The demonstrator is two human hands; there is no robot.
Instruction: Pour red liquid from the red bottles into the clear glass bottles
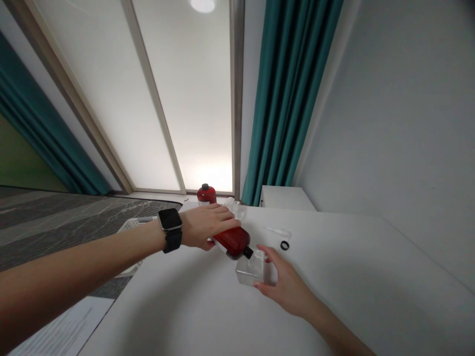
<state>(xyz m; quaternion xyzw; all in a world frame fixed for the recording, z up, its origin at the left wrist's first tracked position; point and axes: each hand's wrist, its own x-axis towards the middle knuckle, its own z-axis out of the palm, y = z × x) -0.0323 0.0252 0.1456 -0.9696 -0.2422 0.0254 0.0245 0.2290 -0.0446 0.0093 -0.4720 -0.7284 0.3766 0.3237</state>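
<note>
My left hand (208, 225), with a black watch on the wrist, is closed around a red bottle (237, 242). The bottle is tilted, its black-tipped neck pointing down to the right over a small clear box-shaped container (250, 273). My right hand (284, 282) grips that container from its right side, thumb and fingers curved around it. Whether liquid is flowing cannot be made out. Just beyond my right fingers a black ring (284, 245) lies on the table, beside a thin clear tube-like piece (278, 232).
A second red bottle (207, 194) with a black cap stands at the far side of the white table (185, 316). Crumpled clear plastic (237, 207) lies near it. At the left are a white basket (133, 223) and a printed sheet (63, 329). A white cabinet (287, 198) stands behind.
</note>
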